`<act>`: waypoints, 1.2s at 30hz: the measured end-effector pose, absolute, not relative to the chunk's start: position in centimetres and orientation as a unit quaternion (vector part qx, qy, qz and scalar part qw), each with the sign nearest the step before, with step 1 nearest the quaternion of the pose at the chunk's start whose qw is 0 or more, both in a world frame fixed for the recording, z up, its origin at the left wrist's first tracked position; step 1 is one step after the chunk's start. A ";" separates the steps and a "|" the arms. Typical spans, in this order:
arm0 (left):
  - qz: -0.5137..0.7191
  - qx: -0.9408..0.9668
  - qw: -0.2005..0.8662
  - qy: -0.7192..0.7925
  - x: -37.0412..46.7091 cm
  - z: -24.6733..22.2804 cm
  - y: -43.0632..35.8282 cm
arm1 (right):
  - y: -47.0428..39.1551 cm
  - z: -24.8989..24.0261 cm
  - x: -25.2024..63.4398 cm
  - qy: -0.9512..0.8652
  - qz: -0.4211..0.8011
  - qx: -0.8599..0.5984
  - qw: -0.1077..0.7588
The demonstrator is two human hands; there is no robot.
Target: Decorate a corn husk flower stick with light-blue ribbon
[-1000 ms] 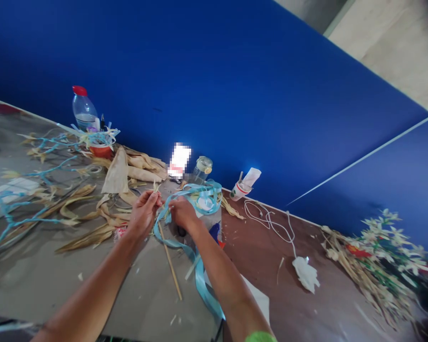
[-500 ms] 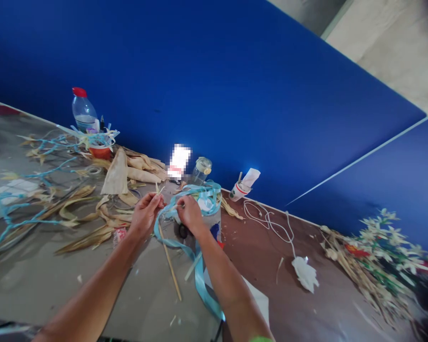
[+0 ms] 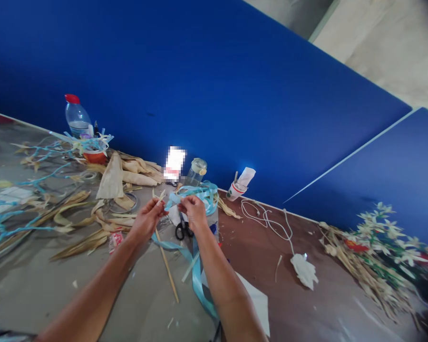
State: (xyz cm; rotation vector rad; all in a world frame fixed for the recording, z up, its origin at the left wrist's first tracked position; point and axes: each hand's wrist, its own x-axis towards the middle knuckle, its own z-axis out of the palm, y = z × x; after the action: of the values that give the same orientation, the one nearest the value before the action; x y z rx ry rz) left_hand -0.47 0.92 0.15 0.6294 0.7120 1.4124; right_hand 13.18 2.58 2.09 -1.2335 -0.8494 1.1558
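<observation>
My left hand (image 3: 150,214) is closed in a pinch on a small pale corn-husk flower (image 3: 160,195), its tips pointing up. Between the fingers of my right hand (image 3: 195,212), also pinched, is a light blue ribbon (image 3: 172,201); it reaches across to my left fingertips. More of this ribbon lies coiled behind my right hand, and a length trails down beside my right forearm. Black-handled scissors (image 3: 180,231) lie below my hands, their blades partly covered. Under my left hand a thin wooden stick (image 3: 168,270) rests on the table.
Dry husks (image 3: 139,172) and blue-wrapped stems (image 3: 7,221) spread across the left. A glass jar (image 3: 197,172), a lit screen (image 3: 174,162) and a paper cup (image 3: 236,190) stand along the blue partition (image 3: 214,85). A white cable (image 3: 267,216) and white flowers (image 3: 392,232) lie right.
The ribbon's loop between my hands has lifted and drawn in, now a short bunched piece by my fingertips. The scissors' handles show more. The view has shifted slightly.
</observation>
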 end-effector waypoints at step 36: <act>0.569 0.348 0.656 0.354 0.3 1.4 -0.2 | -1.8 3.8 11.1 -0.314 0.580 -0.492 0.568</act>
State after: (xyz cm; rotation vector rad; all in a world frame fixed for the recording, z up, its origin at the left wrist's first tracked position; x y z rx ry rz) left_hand 0.29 -0.20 1.43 0.7897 0.8016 1.2890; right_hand 11.06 -1.76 3.83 -1.1555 -0.7378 1.3625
